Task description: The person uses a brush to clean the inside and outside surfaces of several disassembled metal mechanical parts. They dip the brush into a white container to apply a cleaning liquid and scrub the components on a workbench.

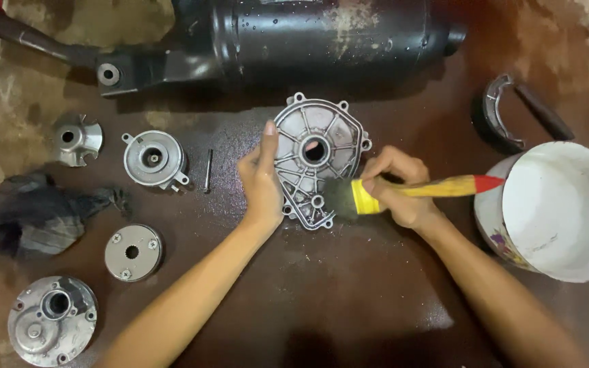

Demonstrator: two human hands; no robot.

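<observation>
A grey cast-metal cover plate with ribs and a round centre hole lies flat on the dark wet table. My left hand presses on its left edge, index finger stretched up along the rim. My right hand grips a paintbrush with a yellow handle and red tip. The brush's dark bristles rest on the plate's lower right corner.
A white bucket stands at the right. A black exhaust muffler lies across the back. At the left are several round metal parts, a bolt and a dark rag. A curved brake shoe lies at the back right.
</observation>
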